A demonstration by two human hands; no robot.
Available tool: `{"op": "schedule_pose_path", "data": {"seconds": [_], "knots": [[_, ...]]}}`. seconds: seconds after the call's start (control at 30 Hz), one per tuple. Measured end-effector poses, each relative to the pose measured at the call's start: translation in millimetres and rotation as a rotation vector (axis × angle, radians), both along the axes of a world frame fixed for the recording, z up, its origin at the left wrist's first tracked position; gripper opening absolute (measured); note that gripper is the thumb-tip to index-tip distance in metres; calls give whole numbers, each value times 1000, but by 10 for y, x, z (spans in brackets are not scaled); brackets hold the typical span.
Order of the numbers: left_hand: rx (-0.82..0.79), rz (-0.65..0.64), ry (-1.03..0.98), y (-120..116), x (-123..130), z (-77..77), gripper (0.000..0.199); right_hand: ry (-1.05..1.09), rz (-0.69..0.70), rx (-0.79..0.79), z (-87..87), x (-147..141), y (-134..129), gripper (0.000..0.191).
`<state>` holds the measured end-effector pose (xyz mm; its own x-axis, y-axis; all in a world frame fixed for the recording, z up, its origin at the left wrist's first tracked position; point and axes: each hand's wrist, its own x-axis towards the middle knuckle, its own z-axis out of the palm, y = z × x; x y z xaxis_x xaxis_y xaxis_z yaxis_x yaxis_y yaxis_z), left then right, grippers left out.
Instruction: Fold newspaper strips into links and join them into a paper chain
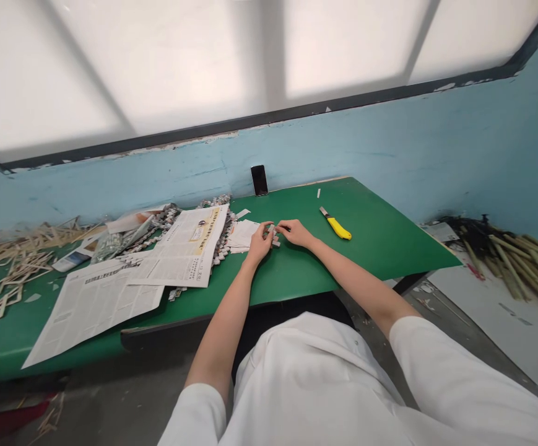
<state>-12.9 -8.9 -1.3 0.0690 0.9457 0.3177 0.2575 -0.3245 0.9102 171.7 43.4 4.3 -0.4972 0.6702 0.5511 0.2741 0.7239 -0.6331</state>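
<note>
Over the green table (366,248), my left hand (260,243) pinches a small folded paper piece (275,240), grey and white, with a stepped edge. My right hand (297,233) meets it from the other side, thumb and fingertips pressed together at the same piece. Just left of my hands lie white paper slips (241,236). A knife with a yellow handle (340,229) and a short blade rests to the right of my right hand, apart from it. The fine detail of the folds is too small to make out.
Newspaper sheets (180,248) cover folded paper chains (222,241) on the left. A phone (259,180) leans against the blue wall (371,142). Thin wooden strips (8,272) pile up far left. Bamboo sticks (524,260) lie beyond the table's right edge.
</note>
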Motion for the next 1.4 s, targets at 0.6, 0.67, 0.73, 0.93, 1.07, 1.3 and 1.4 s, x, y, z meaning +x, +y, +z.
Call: {"op": "schedule_pose_path", "data": {"seconds": [0.6,0.67,0.73,0.93,1.07,1.3,1.4], "knots": [[108,22,51,-84,9,72,36,49,-33,27,24,-70,-62,42],[112,20,64,-85,7,78,33,45,-18,30,14,-58,-47,41],[115,24,67,-78,8,70,31,38,-2,32,2,-46,-34,40],[105,18,71,-52,13,21,32,29,6,28,-8,-50,-37,40],[89,34,31,-53,16,20,38,53,-12,19,6,-70,-48,38],[115,31,61,-39,-3,8,26,46,-19,10,8,-56,-51,38],[114,23,71,-34,-11,-4,26,41,-14,14,2,-50,-52,38]]}}
